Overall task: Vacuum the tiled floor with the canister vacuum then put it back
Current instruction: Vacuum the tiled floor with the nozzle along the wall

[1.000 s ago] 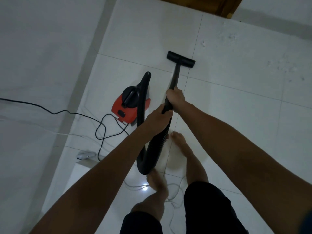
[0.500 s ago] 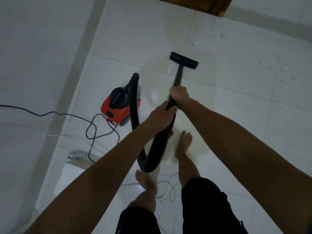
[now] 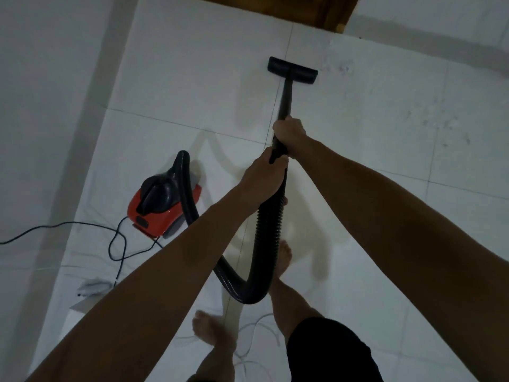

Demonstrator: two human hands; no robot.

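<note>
Black wand [image 3: 285,97] — both hands grip, L hand [image 3: 261,179] below R hand [image 3: 289,133], prob. firmly.

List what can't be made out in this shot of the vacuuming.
- Power cord, head view: its far end runs off the left edge, plug unseen.
- Hose: a stretch hidden behind the left forearm.
- Wand grip: covered by left hand and right hand.
- Debris: specks too small to identify.

canister [image 3: 161,208] left of wand [image 3: 285,97], nozzle [image 3: 292,70] ahead on floor [image 3: 192,86]

Home room: tiled floor [image 3: 192,86], wooden door [image 3: 316,9]
</note>
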